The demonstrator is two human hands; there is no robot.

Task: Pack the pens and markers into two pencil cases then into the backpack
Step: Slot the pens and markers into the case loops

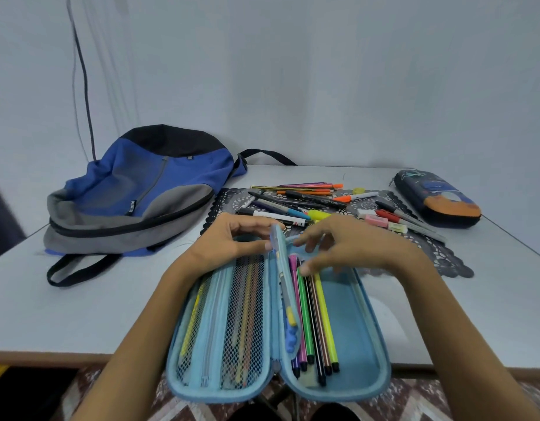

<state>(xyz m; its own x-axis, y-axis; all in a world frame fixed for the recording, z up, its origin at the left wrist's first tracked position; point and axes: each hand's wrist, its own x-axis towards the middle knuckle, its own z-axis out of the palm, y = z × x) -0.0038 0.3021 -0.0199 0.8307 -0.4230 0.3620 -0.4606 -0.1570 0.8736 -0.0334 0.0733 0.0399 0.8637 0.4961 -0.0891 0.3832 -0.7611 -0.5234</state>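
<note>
A light blue pencil case (366, 323) lies open at the table's near edge. Its left half has a mesh pocket (232, 317) with pens behind it. Several felt pens (319, 317) lie in the right half beside the raised middle flap (285, 287). My left hand (229, 238) pinches the top of that flap. My right hand (338, 247) reaches across the tips of the felt pens, fingers curled; what it holds is blurred. More pens and markers (299, 202) lie loose on a dark mat (445, 256) behind. A blue and grey backpack (135, 192) lies at the left.
A second, dark pencil case (438, 199) with an orange end sits shut at the far right. Erasers (381, 221) and markers lie beside it on the mat. A backpack strap (77, 268) trails toward the near left. A wall stands close behind the table.
</note>
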